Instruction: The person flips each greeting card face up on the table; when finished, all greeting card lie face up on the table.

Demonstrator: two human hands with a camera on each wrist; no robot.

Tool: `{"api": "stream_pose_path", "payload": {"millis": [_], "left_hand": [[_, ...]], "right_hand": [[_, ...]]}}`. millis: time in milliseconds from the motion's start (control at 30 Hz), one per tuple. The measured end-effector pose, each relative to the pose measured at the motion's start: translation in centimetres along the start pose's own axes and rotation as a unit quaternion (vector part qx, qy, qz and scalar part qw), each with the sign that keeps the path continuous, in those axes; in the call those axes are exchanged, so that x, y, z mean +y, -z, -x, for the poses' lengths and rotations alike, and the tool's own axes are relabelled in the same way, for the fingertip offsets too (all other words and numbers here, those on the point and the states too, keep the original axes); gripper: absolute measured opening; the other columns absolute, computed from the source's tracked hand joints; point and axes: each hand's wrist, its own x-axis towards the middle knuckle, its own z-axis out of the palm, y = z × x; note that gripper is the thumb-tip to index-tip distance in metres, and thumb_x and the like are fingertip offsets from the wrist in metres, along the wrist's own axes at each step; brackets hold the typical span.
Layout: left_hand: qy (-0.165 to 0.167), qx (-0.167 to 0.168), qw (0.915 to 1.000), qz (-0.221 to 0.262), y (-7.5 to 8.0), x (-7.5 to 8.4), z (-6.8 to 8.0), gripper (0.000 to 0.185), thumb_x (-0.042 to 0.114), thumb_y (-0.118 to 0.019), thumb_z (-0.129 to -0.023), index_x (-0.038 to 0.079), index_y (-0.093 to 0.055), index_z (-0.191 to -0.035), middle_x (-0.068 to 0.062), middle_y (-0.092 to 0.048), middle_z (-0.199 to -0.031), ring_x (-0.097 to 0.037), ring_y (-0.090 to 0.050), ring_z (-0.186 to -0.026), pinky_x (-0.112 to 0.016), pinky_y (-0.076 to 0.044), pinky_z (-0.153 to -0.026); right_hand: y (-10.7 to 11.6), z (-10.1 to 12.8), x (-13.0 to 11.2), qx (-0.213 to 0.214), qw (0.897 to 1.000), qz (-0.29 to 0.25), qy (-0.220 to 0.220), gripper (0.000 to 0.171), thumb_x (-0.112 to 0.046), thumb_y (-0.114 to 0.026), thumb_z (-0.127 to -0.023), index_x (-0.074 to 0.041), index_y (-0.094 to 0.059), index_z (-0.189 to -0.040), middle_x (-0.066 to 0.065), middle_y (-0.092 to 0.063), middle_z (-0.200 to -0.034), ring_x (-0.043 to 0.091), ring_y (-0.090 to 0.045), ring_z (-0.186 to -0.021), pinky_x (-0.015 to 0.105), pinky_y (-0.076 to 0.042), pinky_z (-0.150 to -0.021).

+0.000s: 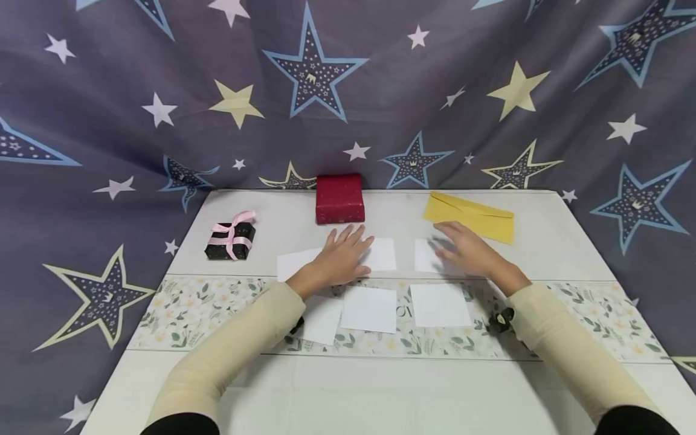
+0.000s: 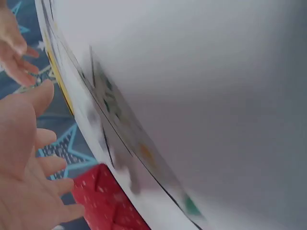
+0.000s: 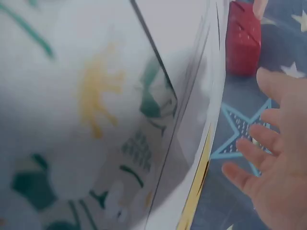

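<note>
My left hand lies flat with straight fingers on a white card in the back row, just in front of a red wrapped box. My right hand, fingers spread and blurred, hovers over another white card near a yellow envelope. Neither hand holds anything. In the left wrist view the left hand is open beside the red box. The right wrist view shows the right hand open too, with the red box beyond it.
Several more white cards lie on a floral runner across the white table. A black gift box with a pink ribbon sits at the back left. A star-patterned cloth hangs behind.
</note>
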Motion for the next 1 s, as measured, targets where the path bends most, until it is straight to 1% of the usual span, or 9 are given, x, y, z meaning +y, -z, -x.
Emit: {"api": "stream_pose_path", "payload": {"millis": [100, 167, 267, 333, 467, 667, 800, 900, 1000], "left_hand": [[-0.016, 0.021, 0.9996, -0.012, 0.3, 1.1, -1.6, 0.071, 0.049, -0.059, -0.1, 0.017, -0.036, -0.159, -0.01, -0.03, -0.167, -0.033, -0.024, -0.156, -0.059, -0.02, -0.124], [-0.028, 0.031, 0.9991, -0.011, 0.6, 1.9, -2.6, 0.068, 0.048, -0.06, -0.1, 0.017, -0.041, -0.157, -0.008, -0.038, -0.163, -0.031, -0.031, -0.153, -0.056, -0.025, -0.123], [-0.043, 0.024, 0.9987, -0.01, 0.7, 3.3, -3.9, 0.063, 0.047, -0.061, -0.1, 0.017, -0.046, -0.154, -0.005, -0.046, -0.159, -0.027, -0.039, -0.149, -0.052, -0.032, -0.12], [-0.054, 0.007, 0.9984, -0.014, 0.6, 4.2, -4.6, 0.06, 0.047, -0.06, -0.101, 0.018, -0.049, -0.153, -0.004, -0.048, -0.157, -0.026, -0.044, -0.146, -0.051, -0.038, -0.117], [-0.075, -0.022, 0.9967, -0.024, 0.2, 5.8, -5.8, 0.055, 0.045, -0.058, -0.102, 0.022, -0.051, -0.151, -0.003, -0.051, -0.155, -0.025, -0.049, -0.142, -0.048, -0.044, -0.111], [-0.083, -0.036, 0.9956, -0.026, -0.5, 6.4, -7.3, 0.051, 0.043, -0.058, -0.102, 0.028, -0.052, -0.15, -0.003, -0.053, -0.153, -0.024, -0.051, -0.139, -0.046, -0.045, -0.11], [-0.076, -0.034, 0.9955, -0.044, -0.7, 6.5, -7.8, 0.047, 0.043, -0.058, -0.102, 0.032, -0.055, -0.147, 0.0, -0.057, -0.148, -0.022, -0.053, -0.135, -0.044, -0.046, -0.108], [-0.072, -0.023, 0.9953, -0.061, -0.9, 6.8, -8.1, 0.042, 0.043, -0.059, -0.101, 0.033, -0.06, -0.142, 0.002, -0.06, -0.142, -0.021, -0.056, -0.128, -0.042, -0.049, -0.104], [-0.067, -0.018, 0.9956, -0.064, -1.3, 7.1, -8.3, 0.038, 0.043, -0.061, -0.101, 0.034, -0.064, -0.138, 0.002, -0.063, -0.136, -0.02, -0.058, -0.122, -0.041, -0.05, -0.1]], "right_hand": [[0.6, -1.1, 0.8, 0.022, 1.0, -0.017, -0.012, 0.056, -0.017, -0.065, -0.099, 0.003, -0.048, -0.148, 0.027, -0.054, -0.137, 0.041, -0.06, -0.115, 0.057, -0.05, -0.095], [1.0, -1.5, 1.4, 0.029, 0.999, -0.022, -0.024, 0.05, -0.015, -0.066, -0.099, 0.002, -0.054, -0.144, 0.025, -0.06, -0.125, 0.036, -0.063, -0.1, 0.052, -0.053, -0.084], [1.4, -1.5, 2.3, 0.021, 0.998, -0.03, -0.046, 0.044, -0.014, -0.066, -0.098, 0.0, -0.059, -0.14, 0.022, -0.067, -0.112, 0.031, -0.063, -0.092, 0.048, -0.052, -0.079], [1.4, -1.2, 3.1, 0.005, 0.997, -0.038, -0.068, 0.042, -0.016, -0.065, -0.1, -0.001, -0.061, -0.138, 0.019, -0.07, -0.107, 0.028, -0.064, -0.091, 0.045, -0.052, -0.08], [1.2, -0.1, 4.8, -0.021, 0.992, -0.052, -0.111, 0.04, -0.019, -0.064, -0.1, -0.003, -0.064, -0.136, 0.015, -0.073, -0.105, 0.024, -0.064, -0.091, 0.04, -0.051, -0.08], [0.7, 0.2, 5.9, -0.032, 0.985, -0.071, -0.154, 0.041, -0.024, -0.064, -0.1, -0.008, -0.065, -0.137, 0.014, -0.073, -0.113, 0.023, -0.063, -0.096, 0.036, -0.047, -0.083], [0.4, 0.1, 6.0, -0.03, 0.983, -0.08, -0.16, 0.042, -0.027, -0.064, -0.1, -0.008, -0.065, -0.137, 0.014, -0.072, -0.115, 0.024, -0.062, -0.1, 0.038, -0.048, -0.088], [0.4, 0.4, 6.1, -0.027, 0.983, -0.079, -0.165, 0.041, -0.027, -0.065, -0.1, -0.008, -0.066, -0.136, 0.012, -0.072, -0.114, 0.023, -0.062, -0.099, 0.038, -0.047, -0.087], [0.5, 0.7, 6.1, -0.031, 0.982, -0.08, -0.167, 0.039, -0.026, -0.066, -0.1, -0.007, -0.067, -0.134, 0.011, -0.072, -0.112, 0.024, -0.061, -0.099, 0.038, -0.048, -0.085]]}}
